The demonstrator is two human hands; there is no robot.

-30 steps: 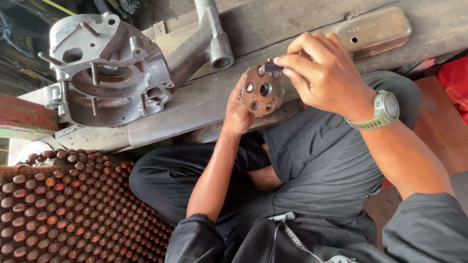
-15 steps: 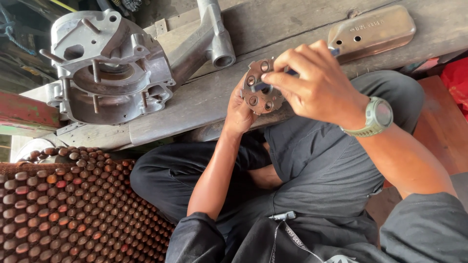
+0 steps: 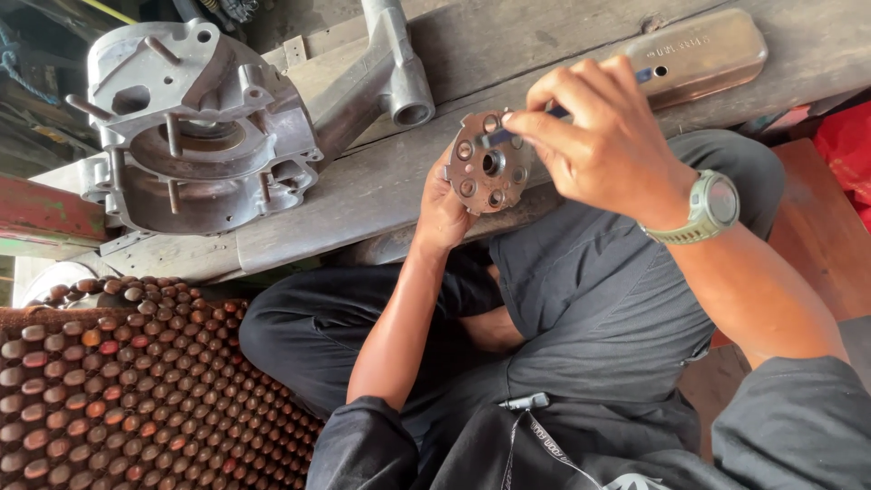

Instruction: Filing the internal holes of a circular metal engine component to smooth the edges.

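Note:
My left hand (image 3: 441, 210) grips a round, rusty-brown metal plate (image 3: 486, 169) with several holes, holding it up from behind and below over my lap. My right hand (image 3: 606, 136), with a grey-green watch (image 3: 712, 207) on the wrist, pinches a thin dark blue tool (image 3: 497, 138). The tool's tip rests on the upper edge of the plate's face. How far the tool runs back is hidden by my fingers.
A grey cast engine casing (image 3: 195, 136) with studs lies on the wooden bench (image 3: 363, 186) at the left, with a cast metal arm (image 3: 392, 68) beside it. An oblong metal cover (image 3: 700, 54) lies at the top right. A brown beaded mat (image 3: 118, 390) fills the lower left.
My right hand has slid from covering the plate's right side to above it, so the plate's face now shows. The plate has tilted slightly in my left hand.

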